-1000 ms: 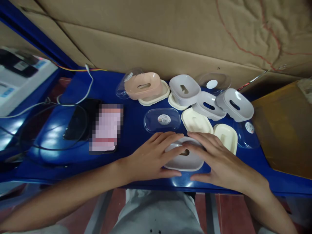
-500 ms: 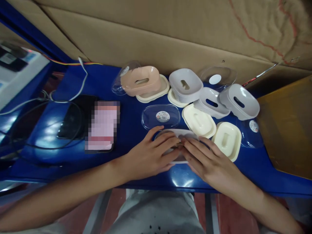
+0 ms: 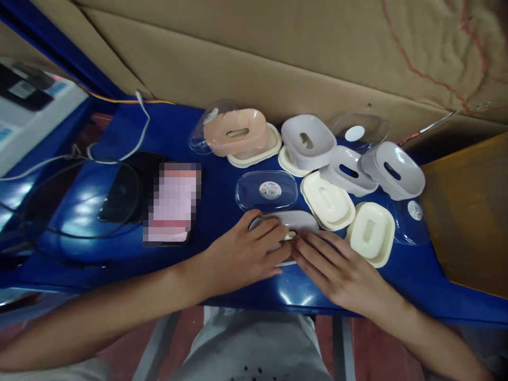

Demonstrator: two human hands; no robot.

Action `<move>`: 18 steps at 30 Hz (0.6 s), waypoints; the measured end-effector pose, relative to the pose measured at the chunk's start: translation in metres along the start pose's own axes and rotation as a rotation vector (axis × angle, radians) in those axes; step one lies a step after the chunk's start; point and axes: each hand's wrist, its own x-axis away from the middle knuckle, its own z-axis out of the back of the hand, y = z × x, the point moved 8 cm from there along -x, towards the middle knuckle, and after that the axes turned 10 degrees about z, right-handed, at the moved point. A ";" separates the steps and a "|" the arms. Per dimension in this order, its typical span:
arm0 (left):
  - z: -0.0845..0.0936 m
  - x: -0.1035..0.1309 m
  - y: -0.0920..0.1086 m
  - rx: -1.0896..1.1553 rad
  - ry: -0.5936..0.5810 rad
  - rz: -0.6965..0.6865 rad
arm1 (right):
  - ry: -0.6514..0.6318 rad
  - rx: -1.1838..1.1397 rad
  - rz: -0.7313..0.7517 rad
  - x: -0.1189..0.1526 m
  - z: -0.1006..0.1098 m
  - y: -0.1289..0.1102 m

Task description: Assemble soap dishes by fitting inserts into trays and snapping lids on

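Note:
A light grey soap dish (image 3: 298, 216) lies low in the middle of the head view, partly covered by both hands. My left hand (image 3: 243, 253) grips its left side, thumb at the rim and fingers curled over the inside. My right hand (image 3: 342, 265) has its fingers together on the right side, tips near the centre slot. Something cream shows between the fingertips. Just beyond is a clear lid (image 3: 254, 191) with a round label. Two cream trays (image 3: 328, 201) with raised middles lie to the right.
Behind stand a peach soap dish (image 3: 236, 142) and several grey ones (image 3: 307, 132), with cream trays and clear lids around them. On the left are a phone (image 3: 174, 203) and black cables (image 3: 75, 239). A cardboard box (image 3: 468, 211) bounds the blue table on the right.
My right hand has drawn slightly back, its fingers lower over the dish, uncovering more of the far rim. My left hand stays on the dish. The view has shifted slightly.

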 end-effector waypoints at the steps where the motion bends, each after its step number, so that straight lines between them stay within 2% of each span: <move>1: 0.002 0.000 -0.003 0.046 -0.008 0.003 | -0.004 -0.010 0.001 -0.001 -0.001 0.000; 4: 0.018 0.000 -0.021 0.174 0.077 0.064 | -0.002 -0.084 -0.032 -0.001 -0.002 0.004; 7: 0.030 -0.002 -0.054 0.187 0.170 0.239 | 0.057 -0.216 -0.077 -0.001 0.005 0.012; 9: 0.026 -0.002 -0.075 0.200 0.130 0.334 | 0.103 -0.257 -0.093 0.000 0.010 0.019; 11: 0.017 -0.001 -0.088 0.236 0.041 0.372 | 0.136 -0.251 -0.116 0.001 0.014 0.026; 14: 0.002 0.004 -0.098 0.262 -0.071 0.382 | 0.154 -0.242 -0.141 0.004 0.013 0.035; 18: -0.009 0.007 -0.107 0.232 -0.099 0.441 | 0.182 -0.259 -0.140 0.004 0.009 0.038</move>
